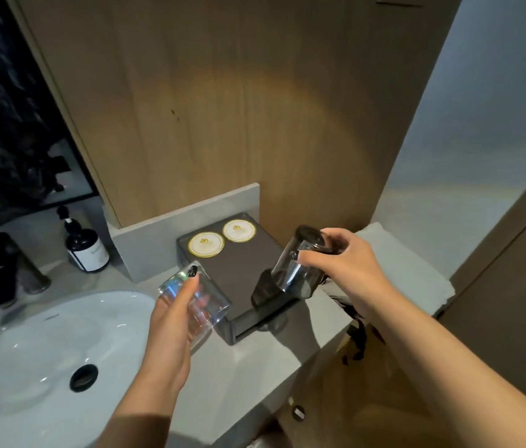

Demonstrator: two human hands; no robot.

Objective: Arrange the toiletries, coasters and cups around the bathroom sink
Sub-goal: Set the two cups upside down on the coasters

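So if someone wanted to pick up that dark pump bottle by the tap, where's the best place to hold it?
Probably around the round body of the pump bottle, at label height, coming from the front right, the sink side. It stands upright with the wall close behind it and the tap to its left. The narrow neck and pump head offer a less steady hold.

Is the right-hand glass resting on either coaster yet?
Apart. The head view shows the right hand holding the glass tilted, clear of both coasters.

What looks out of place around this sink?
Nothing is spilled or broken. The two round gold-rimmed white coasters on the dark grey box sit bare; both clear glass cups are tilted in the hands.
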